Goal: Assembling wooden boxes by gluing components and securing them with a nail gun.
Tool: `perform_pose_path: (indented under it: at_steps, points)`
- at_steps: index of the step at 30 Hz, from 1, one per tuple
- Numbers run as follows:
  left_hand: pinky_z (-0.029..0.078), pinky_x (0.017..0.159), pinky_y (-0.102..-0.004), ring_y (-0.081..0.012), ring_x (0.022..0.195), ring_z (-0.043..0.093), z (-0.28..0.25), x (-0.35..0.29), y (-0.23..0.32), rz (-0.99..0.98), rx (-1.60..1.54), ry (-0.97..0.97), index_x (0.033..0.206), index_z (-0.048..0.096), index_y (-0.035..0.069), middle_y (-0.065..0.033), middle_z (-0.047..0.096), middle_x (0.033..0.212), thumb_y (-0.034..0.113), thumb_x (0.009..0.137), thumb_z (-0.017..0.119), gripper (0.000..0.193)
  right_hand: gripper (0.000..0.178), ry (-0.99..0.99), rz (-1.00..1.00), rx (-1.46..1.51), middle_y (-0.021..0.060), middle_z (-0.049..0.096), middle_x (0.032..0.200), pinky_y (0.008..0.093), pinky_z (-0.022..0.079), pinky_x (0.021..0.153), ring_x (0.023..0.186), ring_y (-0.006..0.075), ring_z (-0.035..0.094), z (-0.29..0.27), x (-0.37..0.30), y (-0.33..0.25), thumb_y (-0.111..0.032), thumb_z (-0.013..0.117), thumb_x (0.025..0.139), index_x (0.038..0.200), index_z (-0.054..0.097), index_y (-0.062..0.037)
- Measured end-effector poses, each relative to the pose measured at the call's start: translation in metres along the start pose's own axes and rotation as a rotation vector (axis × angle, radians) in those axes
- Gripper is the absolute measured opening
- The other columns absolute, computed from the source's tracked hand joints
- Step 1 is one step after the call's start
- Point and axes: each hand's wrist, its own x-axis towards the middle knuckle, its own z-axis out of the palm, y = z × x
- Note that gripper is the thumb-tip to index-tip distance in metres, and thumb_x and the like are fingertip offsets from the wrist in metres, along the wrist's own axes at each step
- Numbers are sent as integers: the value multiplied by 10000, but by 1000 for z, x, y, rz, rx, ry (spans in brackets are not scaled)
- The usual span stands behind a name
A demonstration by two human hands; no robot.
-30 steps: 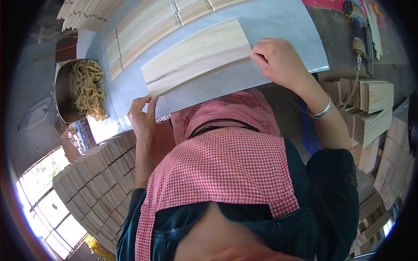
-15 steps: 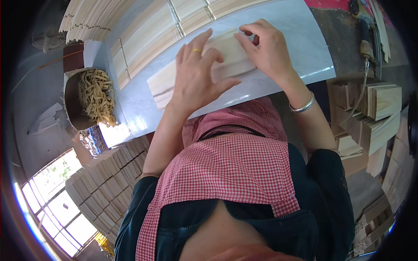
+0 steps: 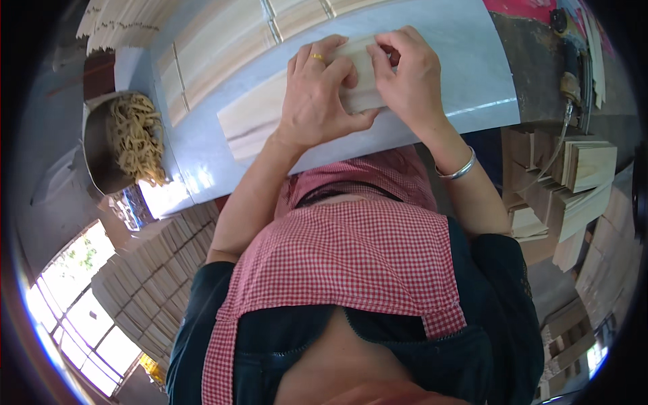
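1. Thin pale wood sheet (image 3: 270, 121) lies flat on the grey-blue table (image 3: 466, 74), near its front edge, just ahead of the person's chest. Long axis runs from lower left to upper right in the head view; the left end is bare, the right end is covered by both hands.
2. Left hand (image 3: 317, 94): palm down on the sheet's middle-right part, fingers spread moderately and pressing flat, a gold ring on one finger. It grips nothing, only bears on the wood.
3. Right hand (image 3: 408, 74): just beside the left, touching it at the thumb side, fingers curled down onto the sheet's right end. Whether the tips pinch the edge cannot be told. Silver bangle (image 3: 455, 169) on that wrist.
4. More pale wood sheets (image 3: 223, 47) lie farther back on the table, roughly parallel.
5. Left of the table, a metal bowl (image 3: 98, 152) holds tangled wood strips (image 3: 138, 138).
6. Stacked wood pieces (image 3: 580, 175) stand at right, below the table edge.
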Motion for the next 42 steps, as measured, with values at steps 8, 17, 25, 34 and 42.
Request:
perform_pose_path:
  at_steps: [8, 17, 25, 34, 42]
  points:
    - [391, 1007, -439, -314, 1144, 524, -5, -5, -4, -14, 67, 66, 865, 593, 108, -140, 592, 1218, 346, 555, 874, 482, 470, 308, -117, -792, 163, 678, 1109, 425, 528, 887, 1014, 337, 636, -182, 28, 116, -327, 708, 900, 1255, 635, -28]
    - [375, 1067, -501, -397, 1155, 513, 0, 1, -9, 139, -80, 42, 949, 606, 31, -242, 540, 1264, 377, 728, 798, 453, 657, -27, 460, -1178, 254, 679, 1177, 463, 529, 908, 1051, 428, 668, -271, 64, 207, -453, 717, 858, 1276, 580, 34]
    - [399, 1033, -466, -380, 1124, 530, 4, 5, 0, -53, -63, -62, 925, 651, 31, -222, 565, 1198, 379, 690, 763, 436, 558, -77, 682, -940, 175, 696, 870, 392, 560, 747, 744, 320, 681, -298, 114, 233, -317, 752, 814, 1148, 571, 92]
    - [409, 1022, -458, -366, 1082, 545, 6, 3, -3, 22, -44, 11, 973, 668, 14, -212, 582, 1155, 405, 707, 755, 481, 260, 72, 528, -451, 73, 619, 622, 234, 426, 416, 444, 123, 541, -245, 41, -6, -178, 781, 841, 914, 663, 42]
    - [415, 1014, -452, -363, 1072, 553, -10, 12, -1, -105, -118, -319, 1042, 639, 18, -202, 582, 1123, 419, 713, 798, 542, 154, -198, 496, -133, 34, 625, 659, 216, 402, 427, 466, 83, 499, -167, -47, -114, -39, 738, 839, 958, 680, 40]
